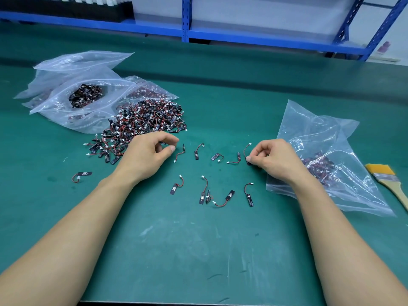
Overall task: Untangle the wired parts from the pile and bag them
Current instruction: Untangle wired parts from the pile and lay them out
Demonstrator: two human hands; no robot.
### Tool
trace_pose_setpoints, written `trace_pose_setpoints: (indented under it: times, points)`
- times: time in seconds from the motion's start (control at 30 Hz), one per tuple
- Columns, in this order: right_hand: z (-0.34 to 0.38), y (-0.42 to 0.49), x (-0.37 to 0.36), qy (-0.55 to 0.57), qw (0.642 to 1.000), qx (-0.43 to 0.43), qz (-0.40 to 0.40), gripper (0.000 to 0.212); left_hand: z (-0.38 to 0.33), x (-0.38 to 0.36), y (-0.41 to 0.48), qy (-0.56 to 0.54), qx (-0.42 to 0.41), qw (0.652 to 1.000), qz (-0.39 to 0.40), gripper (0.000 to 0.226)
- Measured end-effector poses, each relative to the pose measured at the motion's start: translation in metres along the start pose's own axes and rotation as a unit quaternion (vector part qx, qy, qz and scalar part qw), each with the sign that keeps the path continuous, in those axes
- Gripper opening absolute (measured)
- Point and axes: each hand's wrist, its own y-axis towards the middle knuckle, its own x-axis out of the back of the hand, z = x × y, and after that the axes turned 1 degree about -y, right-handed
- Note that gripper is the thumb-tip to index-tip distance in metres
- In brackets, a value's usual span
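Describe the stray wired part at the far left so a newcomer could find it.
Start at the big pile of wired parts on the green mat. Nearer the viewer, left of the left forearm, lies the stray part. It alone sits apart from the pile and the scattered group at centre.

11 loose wired parts (174, 188) lie singly on the 1 green mat (198, 239): 5 in the far row, 5 in the near row, 1 off to the left. The 1 pile (143, 122) holds too many to count. At least 3 clear bags (66, 60) overlap at the left, and 1 more bag (309, 129) lies at the right. There is 1 brush (384, 175).
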Motion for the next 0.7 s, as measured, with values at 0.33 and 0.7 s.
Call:
trace_pose_setpoints:
  times: [0.33, 0.7]
  points:
    - [0.0017, -0.0001, 0.0015, 0.038, 0.999, -0.017, 0.016, 0.017, -0.0007, 0.0003, 0.0004, -0.001, -0.003, 1.0, -0.003, 0.019]
    - [0.0018, 0.0007, 0.0019, 0.074, 0.997, -0.03, -0.003, 0.02, 0.0014, 0.0, 0.0015, -0.001, -0.002, 1.0, -0.008, 0.021]
